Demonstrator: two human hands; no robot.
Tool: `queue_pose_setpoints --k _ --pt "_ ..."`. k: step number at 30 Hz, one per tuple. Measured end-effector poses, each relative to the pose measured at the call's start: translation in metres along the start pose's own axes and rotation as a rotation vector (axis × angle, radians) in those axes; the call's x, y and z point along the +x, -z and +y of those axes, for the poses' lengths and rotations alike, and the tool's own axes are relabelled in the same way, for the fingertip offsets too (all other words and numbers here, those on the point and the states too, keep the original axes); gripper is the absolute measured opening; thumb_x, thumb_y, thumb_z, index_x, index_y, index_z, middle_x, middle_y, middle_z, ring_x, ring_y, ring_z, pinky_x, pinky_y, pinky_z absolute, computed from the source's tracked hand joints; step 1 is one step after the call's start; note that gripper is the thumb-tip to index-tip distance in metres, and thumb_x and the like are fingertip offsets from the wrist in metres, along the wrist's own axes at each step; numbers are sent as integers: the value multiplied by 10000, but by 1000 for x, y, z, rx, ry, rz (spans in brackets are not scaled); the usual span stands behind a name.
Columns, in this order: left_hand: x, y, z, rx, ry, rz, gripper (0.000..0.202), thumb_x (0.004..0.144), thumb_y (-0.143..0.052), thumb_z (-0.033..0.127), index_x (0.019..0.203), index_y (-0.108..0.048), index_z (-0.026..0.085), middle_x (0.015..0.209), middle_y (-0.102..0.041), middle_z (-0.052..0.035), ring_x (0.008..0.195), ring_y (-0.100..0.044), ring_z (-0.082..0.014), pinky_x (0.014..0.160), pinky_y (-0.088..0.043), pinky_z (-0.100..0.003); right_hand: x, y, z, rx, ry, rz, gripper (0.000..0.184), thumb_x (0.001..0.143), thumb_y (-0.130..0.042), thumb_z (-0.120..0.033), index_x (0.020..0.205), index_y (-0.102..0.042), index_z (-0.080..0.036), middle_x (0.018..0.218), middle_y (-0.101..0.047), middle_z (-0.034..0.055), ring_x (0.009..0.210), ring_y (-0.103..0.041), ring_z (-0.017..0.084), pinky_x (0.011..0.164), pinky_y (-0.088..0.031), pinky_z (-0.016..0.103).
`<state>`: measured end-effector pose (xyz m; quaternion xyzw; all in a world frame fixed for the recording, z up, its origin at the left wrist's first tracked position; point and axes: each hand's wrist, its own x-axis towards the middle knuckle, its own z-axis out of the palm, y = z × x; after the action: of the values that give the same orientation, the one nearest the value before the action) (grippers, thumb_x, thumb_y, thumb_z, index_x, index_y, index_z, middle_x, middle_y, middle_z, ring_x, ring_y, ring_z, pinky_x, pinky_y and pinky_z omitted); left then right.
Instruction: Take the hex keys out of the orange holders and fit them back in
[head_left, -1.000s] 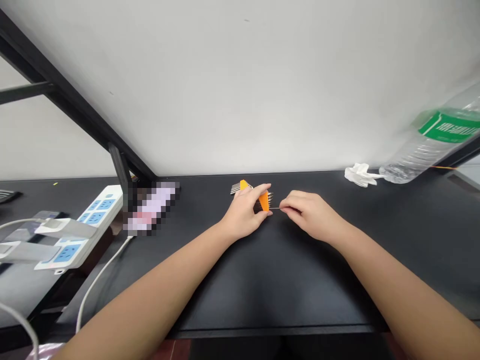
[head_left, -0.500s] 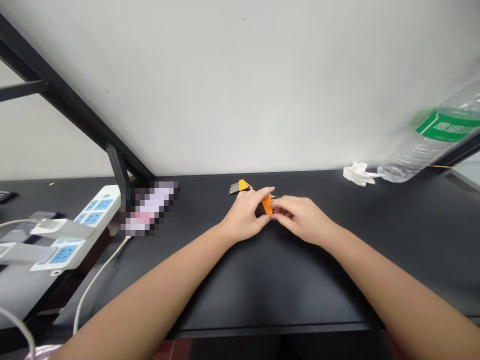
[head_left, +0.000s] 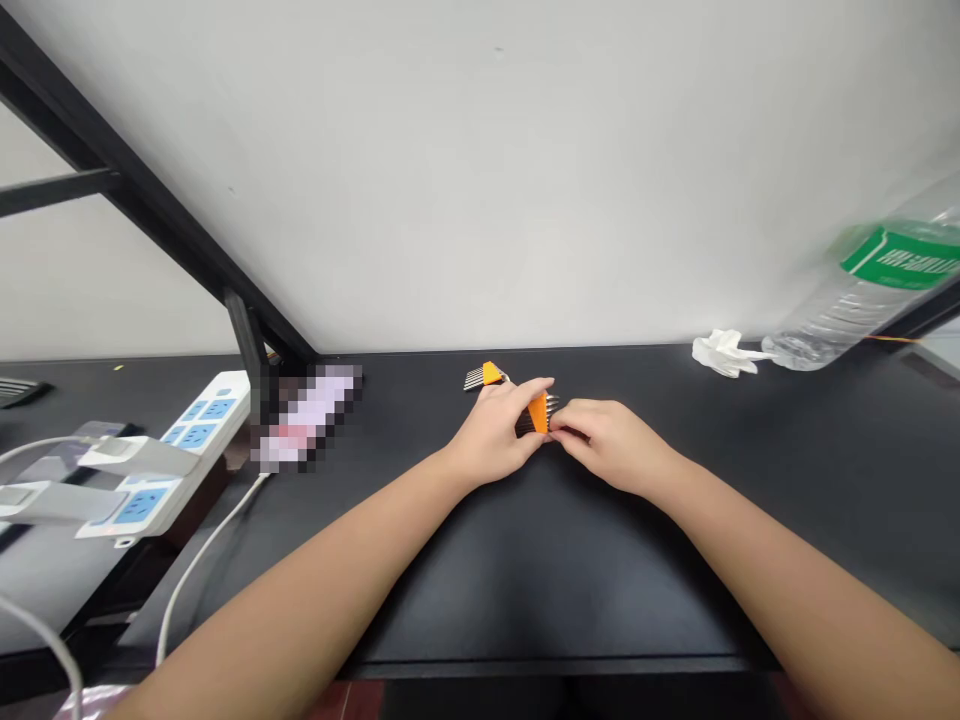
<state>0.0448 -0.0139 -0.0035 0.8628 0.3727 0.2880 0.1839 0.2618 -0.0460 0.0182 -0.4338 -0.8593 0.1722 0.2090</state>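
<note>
My left hand (head_left: 499,430) is closed around an orange hex key holder (head_left: 538,412), with the thumb and fingers gripping it from its left side. Dark shafts show between the fingers, and several metal key ends (head_left: 553,402) stick out on the right. My right hand (head_left: 611,440) is pinched at the lower right of the holder, its fingertips at the end of one key. The fingers mostly hide that key. Just behind my left hand, a second orange holder (head_left: 491,373) with a row of silver keys lies on the black table (head_left: 555,560).
A crumpled tissue (head_left: 726,353) and a big clear bottle with a green label (head_left: 892,255) are at the back right. Left stand a blurred-out phone-like item (head_left: 311,415), a white power strip (head_left: 202,430) with plugs, a white cable (head_left: 202,550) and a black frame (head_left: 172,240).
My right hand has drawn slightly right from the holder, so more key ends show. The left hand keeps its grip. The whole view has shifted a little.
</note>
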Motion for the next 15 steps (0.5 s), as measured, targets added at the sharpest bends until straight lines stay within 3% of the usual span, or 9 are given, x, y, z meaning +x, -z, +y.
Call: queue_pose_setpoints --k 15 --pt "0 -2 -3 -20 -50 -4 691 855 -783 296 1467 -465 263 1330 -656 -91 1177 -621 -264 1089 -455 -482 0 -4 7 -91 -43 26 177 970 -561 -207 807 -630 -192 791 -638 9 700 -544 139 648 -371 282"
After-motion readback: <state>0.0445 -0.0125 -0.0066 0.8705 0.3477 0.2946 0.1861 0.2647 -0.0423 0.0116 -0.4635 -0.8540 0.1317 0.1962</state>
